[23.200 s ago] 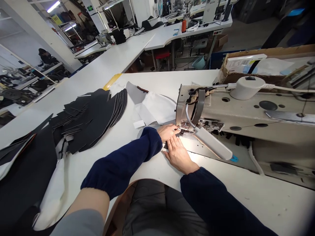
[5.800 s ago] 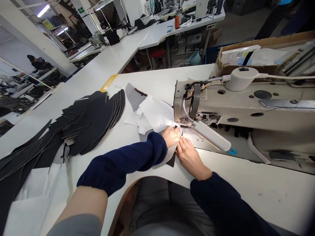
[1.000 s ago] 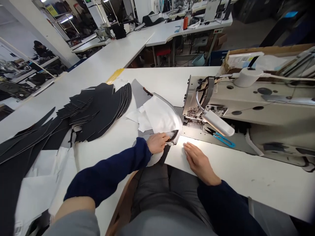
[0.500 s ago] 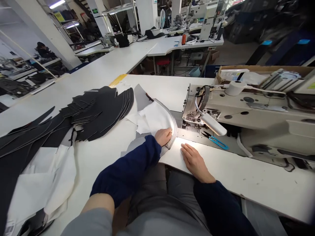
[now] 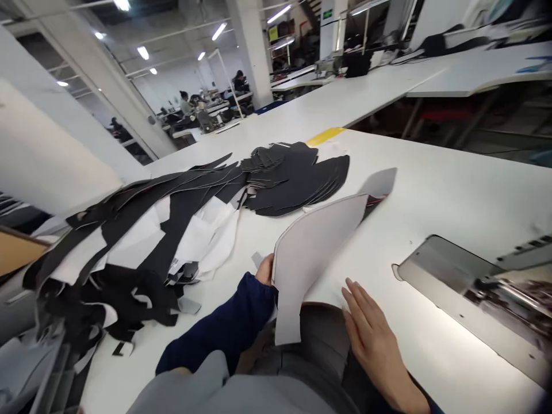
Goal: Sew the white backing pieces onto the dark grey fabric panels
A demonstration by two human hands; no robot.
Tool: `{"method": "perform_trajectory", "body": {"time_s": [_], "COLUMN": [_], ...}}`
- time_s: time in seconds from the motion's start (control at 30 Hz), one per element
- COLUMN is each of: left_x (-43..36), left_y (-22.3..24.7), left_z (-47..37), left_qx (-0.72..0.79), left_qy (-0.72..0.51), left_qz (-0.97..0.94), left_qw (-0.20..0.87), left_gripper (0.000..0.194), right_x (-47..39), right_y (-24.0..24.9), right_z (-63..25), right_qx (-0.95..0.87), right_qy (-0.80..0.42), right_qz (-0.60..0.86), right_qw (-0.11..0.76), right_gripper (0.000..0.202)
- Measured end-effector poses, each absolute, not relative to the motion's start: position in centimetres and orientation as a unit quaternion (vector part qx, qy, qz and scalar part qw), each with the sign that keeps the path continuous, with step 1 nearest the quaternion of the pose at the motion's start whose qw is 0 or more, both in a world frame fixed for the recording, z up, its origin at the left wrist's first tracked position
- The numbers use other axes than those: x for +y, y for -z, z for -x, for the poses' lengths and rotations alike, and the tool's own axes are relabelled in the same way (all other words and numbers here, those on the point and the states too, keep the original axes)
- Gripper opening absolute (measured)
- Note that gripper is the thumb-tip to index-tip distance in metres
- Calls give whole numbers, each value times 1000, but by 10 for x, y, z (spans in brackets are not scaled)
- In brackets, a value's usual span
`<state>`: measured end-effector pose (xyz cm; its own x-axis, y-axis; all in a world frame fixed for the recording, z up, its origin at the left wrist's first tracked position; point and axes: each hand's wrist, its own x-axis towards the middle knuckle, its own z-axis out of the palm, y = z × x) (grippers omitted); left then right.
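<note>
Grey panel (image 5: pixel 308 247): we should avoid creasing it, left hand (image 5: pixel 265 270) clamped on its edge, right hand (image 5: pixel 377 333) outstretched, empty.

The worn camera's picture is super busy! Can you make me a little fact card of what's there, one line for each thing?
Left hand: holding the light grey curved piece by its edge
Right hand: fingers stretched out, holding nothing
White table: under the stacks and scraps
Black stack: fanned-out pieces, beyond the grey one
White pieces: crumpled, left of the black stack
Yellow strip: on the table, behind the stack
Sewing machine: right edge, only partly in view
</note>
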<state>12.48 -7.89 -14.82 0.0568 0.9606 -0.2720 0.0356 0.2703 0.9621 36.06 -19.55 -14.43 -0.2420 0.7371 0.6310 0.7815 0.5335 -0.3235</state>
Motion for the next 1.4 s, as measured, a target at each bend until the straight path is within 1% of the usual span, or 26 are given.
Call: {"method": "perform_trajectory", "body": {"time_s": [0.13, 0.2, 0.3, 0.37, 0.43, 0.53, 0.7, 0.87, 0.97, 1.03, 1.13, 1.23, 1.3, 1.4], "left_x": [-76, -74, -72, -71, -70, -69, -70, -72, -73, -75, -77, -83, -92, -118], "left_y": [156, 157, 158, 159, 160, 161, 160, 159, 159, 158, 153, 138, 123, 104], "left_z": [-110, -108, -109, -110, -112, -113, -114, -117, -122, -124, -125, -125, -131, -158], "left_qx": [499, 470, 459, 459, 448, 430, 430, 416, 414, 415, 415, 412, 406, 350], "left_qy": [-501, -527, -521, -518, -521, -525, -524, -531, -545, -546, -546, -533, -515, -435], "left_qz": [-334, -346, -385, -359, -324, -293, -247, -245, -235, -231, -247, -297, -392, -642], "left_qw": [623, 618, 608, 626, 650, 673, 693, 696, 690, 690, 685, 677, 645, 526], "left_gripper": [60, 55, 39, 33, 33, 38, 29, 33, 38, 40, 40, 36, 32, 25], "right_x": [-179, -175, -174, -176, -180, -183, -183, -185, -187, -189, -193, -196, -198, -206], "right_y": [153, 160, 170, 175, 178, 181, 183, 185, 185, 184, 180, 169, 157, 139], "right_z": [-326, -315, -306, -304, -303, -304, -304, -305, -306, -309, -316, -323, -328, -340], "right_qx": [-836, -848, -858, -861, -862, -863, -868, -870, -868, -862, -835, -763, -670, -490], "right_qy": [25, 31, 37, 40, 40, 40, 51, 49, 24, -6, -71, -176, -286, -462], "right_qz": [446, 441, 439, 441, 444, 448, 445, 440, 437, 436, 437, 475, 524, 520], "right_qw": [317, 291, 264, 250, 241, 231, 217, 216, 232, 258, 327, 402, 442, 526], "right_gripper": [51, 46, 41, 40, 40, 40, 40, 41, 39, 38, 39, 39, 41, 50]}}
